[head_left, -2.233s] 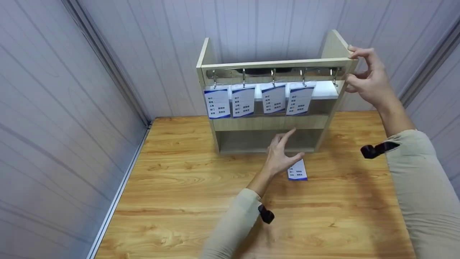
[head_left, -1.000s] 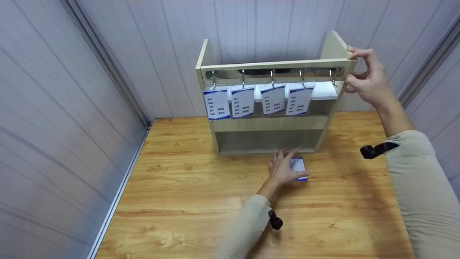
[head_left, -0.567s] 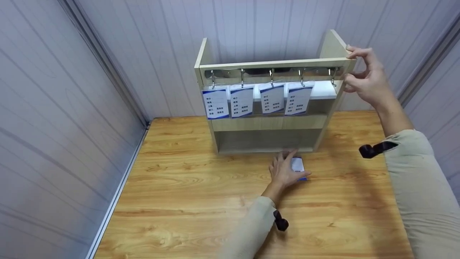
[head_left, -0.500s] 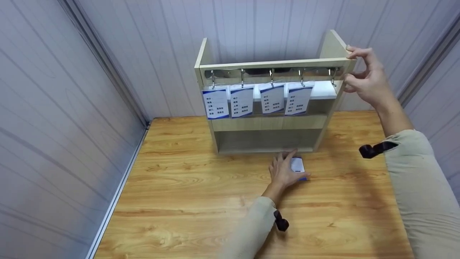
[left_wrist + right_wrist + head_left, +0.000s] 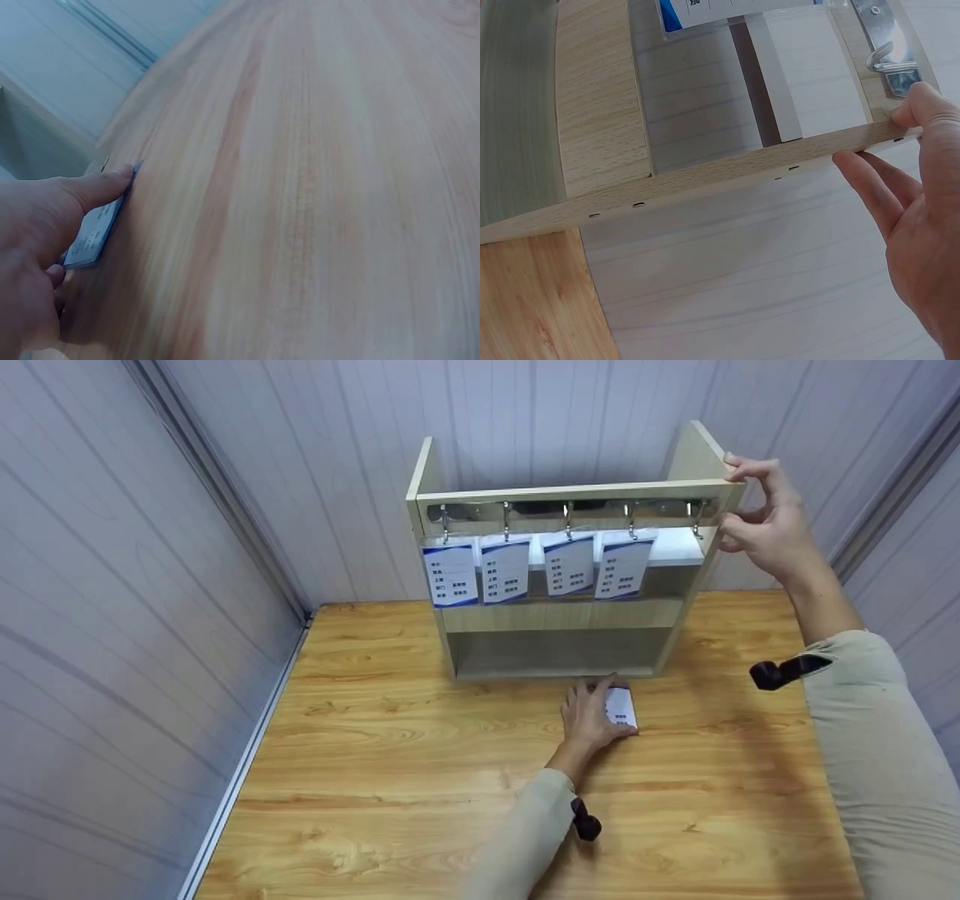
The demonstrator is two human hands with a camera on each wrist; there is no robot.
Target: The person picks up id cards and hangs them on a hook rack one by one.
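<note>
A white badge card (image 5: 622, 709) with blue trim lies on the wooden table (image 5: 390, 750) just in front of the shelf. My left hand (image 5: 600, 703) pinches it; in the left wrist view the thumb (image 5: 90, 187) lies along the upper edge of the card (image 5: 94, 234), which tilts off the wood. My right hand (image 5: 754, 517) grips the top right corner of the pale wooden shelf unit (image 5: 570, 619), fingers (image 5: 900, 172) curled over the side board's edge (image 5: 705, 180). Several identical cards (image 5: 510, 570) hang from metal hooks under the top rail. The rightmost hook (image 5: 698, 517) is bare.
The shelf stands against a grey panelled back wall (image 5: 525, 412). Another panelled wall (image 5: 112, 622) closes off the table's left side. A lower open compartment (image 5: 559, 652) of the shelf faces me. Black wrist cameras (image 5: 784, 671) sit on both sleeves.
My left hand dropped from above the table onto the card and closed its fingers round it; the card now tilts up a little. My right hand has stayed on the shelf corner.
</note>
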